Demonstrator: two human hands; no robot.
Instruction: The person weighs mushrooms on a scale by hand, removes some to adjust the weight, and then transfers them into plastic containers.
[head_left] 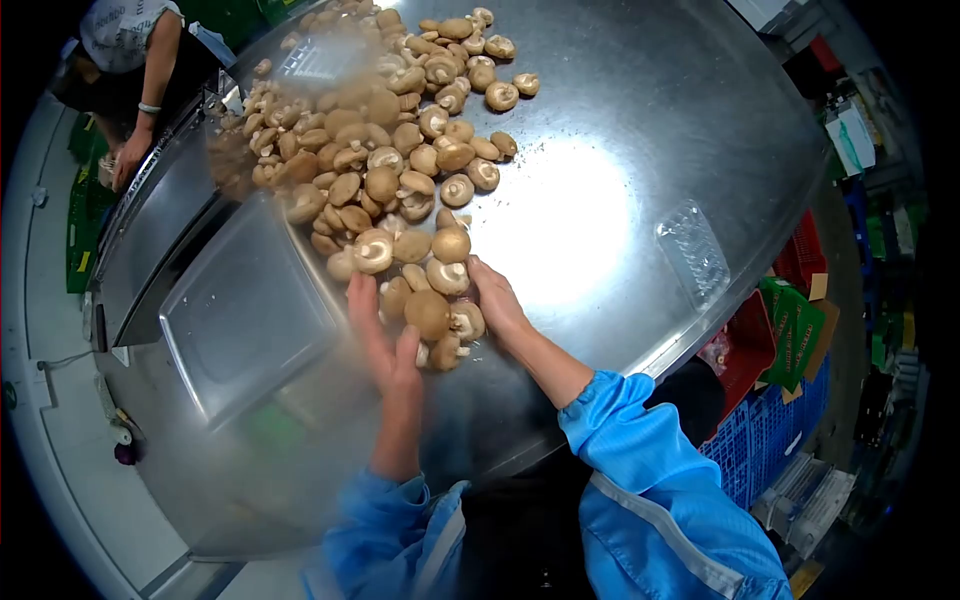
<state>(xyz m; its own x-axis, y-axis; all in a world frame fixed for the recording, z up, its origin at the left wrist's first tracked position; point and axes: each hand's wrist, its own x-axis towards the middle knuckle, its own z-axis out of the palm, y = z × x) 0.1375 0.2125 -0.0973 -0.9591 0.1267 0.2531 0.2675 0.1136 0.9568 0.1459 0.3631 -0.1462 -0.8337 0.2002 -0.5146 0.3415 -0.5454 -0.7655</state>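
Brown mushrooms (383,184) lie in a large pile on a metal table (700,120). At the pile's near end, my left hand (385,345) and my right hand (497,303) are on either side of a cluster of mushrooms (428,315). My left hand's thumb and fingers are apart, with its palm side against the cluster. The fingertips of my right hand touch the cluster's right edge, and its fingers are partly hidden. Some clear plastic shows beneath the mushrooms between my hands, but its shape is hard to make out.
A clear plastic tray (693,255) lies on the table at the right. An empty-looking metal scale pan (250,310) is at the left. Another person (140,70) works at the upper left. Red and green crates (790,330) stand beyond the table's right edge.
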